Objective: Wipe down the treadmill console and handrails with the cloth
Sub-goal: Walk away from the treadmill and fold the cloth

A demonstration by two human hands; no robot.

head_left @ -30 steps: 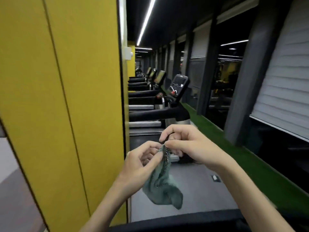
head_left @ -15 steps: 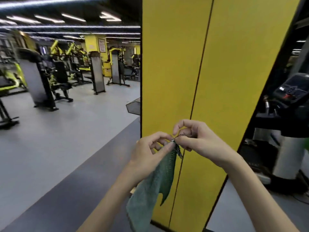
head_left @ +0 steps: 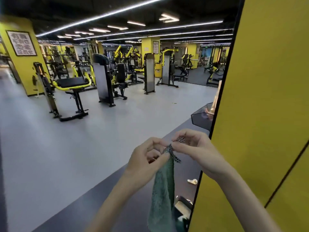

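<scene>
The cloth (head_left: 163, 190) hangs from both hands, the left hand (head_left: 147, 158) just left of the right hand (head_left: 197, 151). A wall panel (head_left: 260, 114) stands at right; weight machines (head_left: 107, 77) fill the floor behind, seemingly well apart.
</scene>
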